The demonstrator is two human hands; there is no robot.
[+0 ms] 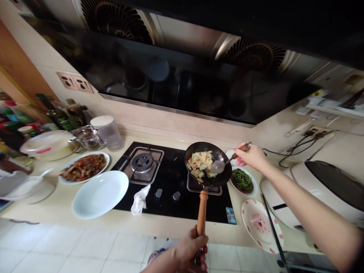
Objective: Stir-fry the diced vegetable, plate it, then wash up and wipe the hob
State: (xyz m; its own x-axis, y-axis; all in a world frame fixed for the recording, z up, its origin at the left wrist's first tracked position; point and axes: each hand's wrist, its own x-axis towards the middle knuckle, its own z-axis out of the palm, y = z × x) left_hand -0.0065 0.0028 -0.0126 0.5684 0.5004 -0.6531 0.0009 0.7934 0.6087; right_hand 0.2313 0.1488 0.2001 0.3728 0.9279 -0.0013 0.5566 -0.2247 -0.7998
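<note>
My left hand (pixel 190 248) is wrapped round the lower end of the wooden handle of a dark wok (pixel 222 151). The wok stands over the right burner of a black hob (pixel 173 178). Pale sliced food (pixel 200 163) with red bits lies in its left part. Up at the right, my right hand (pixel 245 153) is closed on the handle of a metal spatula (pixel 218 167). The spatula's head is inside the wok, at the right edge of the food.
An oval white plate (pixel 101 193) and a plate of brown food (pixel 84 168) are left of the hob, near bottles (pixel 58 115). Greens (pixel 241 179), a patterned plate (pixel 253 222) and a white appliance (pixel 290 189) stand at the right. The range hood (pixel 176 83) hangs above.
</note>
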